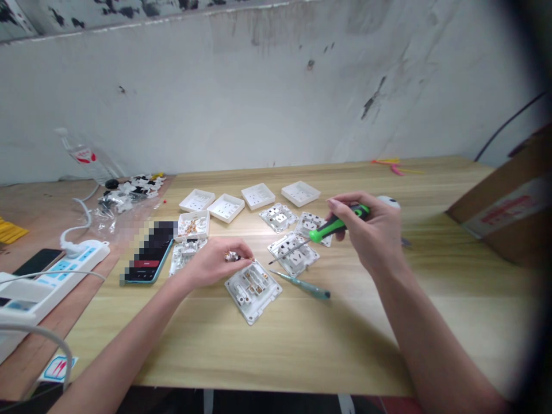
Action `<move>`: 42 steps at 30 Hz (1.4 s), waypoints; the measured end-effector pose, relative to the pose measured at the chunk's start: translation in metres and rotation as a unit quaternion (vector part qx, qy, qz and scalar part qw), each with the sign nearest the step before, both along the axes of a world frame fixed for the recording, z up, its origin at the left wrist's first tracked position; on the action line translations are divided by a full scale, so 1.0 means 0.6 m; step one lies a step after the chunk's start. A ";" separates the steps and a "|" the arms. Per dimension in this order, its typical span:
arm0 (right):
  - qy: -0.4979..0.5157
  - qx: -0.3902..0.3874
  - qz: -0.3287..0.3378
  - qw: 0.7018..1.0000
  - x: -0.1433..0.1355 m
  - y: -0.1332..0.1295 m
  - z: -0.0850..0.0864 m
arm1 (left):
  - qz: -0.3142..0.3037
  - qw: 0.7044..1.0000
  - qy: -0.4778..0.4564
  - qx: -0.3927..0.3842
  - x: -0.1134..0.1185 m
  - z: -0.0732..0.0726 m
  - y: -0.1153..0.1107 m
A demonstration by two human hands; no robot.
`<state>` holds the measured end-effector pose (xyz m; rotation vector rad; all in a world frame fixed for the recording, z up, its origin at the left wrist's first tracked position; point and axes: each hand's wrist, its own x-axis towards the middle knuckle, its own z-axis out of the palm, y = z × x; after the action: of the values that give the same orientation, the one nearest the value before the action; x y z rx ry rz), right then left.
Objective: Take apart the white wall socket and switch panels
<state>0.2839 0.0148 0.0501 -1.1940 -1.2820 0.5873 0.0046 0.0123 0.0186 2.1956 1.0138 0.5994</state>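
My right hand (366, 227) is wrapped round the green and black handle of a screwdriver (321, 231), whose thin shaft points left and down. Its tip is in the air near the right corner of an open white socket plate (253, 292) with brass parts inside. Over that plate's upper left corner is my left hand (222, 260), fingers curled round small metal parts (232, 256). A translucent teal screwdriver (304, 284) lies on the table to the right of the plate. Another white plate (294, 253) lies just behind it.
White box-shaped covers (257, 196) stand at the back, and one tray (193, 225) holds brass pieces. A phone (149, 256) and a power strip (64, 270) lie to the left. A bottle (88, 161) stands back left, a cardboard box (504, 201) at the right.
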 end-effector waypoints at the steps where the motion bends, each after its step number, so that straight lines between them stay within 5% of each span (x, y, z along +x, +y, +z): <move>1: -0.004 -0.003 0.002 1.000 -0.001 -0.001 0.001 | -0.007 1.000 0.001 0.005 0.002 0.000 -0.001; 9: -0.010 -0.013 0.026 1.000 -0.011 -0.006 0.001 | 0.019 0.999 0.006 0.028 -0.001 -0.006 -0.001; 24: -0.028 0.026 0.021 0.999 -0.023 -0.006 -0.014 | -0.041 0.991 0.068 0.108 0.000 -0.025 -0.005; 37: -0.003 0.056 -0.003 0.998 -0.027 -0.018 0.001 | -0.039 0.986 0.095 0.132 0.034 -0.022 -0.017; 42: 0.001 0.073 -0.017 0.997 -0.025 -0.019 0.004 | -0.023 0.981 0.100 0.164 0.018 -0.010 0.000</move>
<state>0.2690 0.0037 0.0527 -1.0905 -1.2776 0.4617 0.0156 0.0124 0.0124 2.6063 1.0213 0.5657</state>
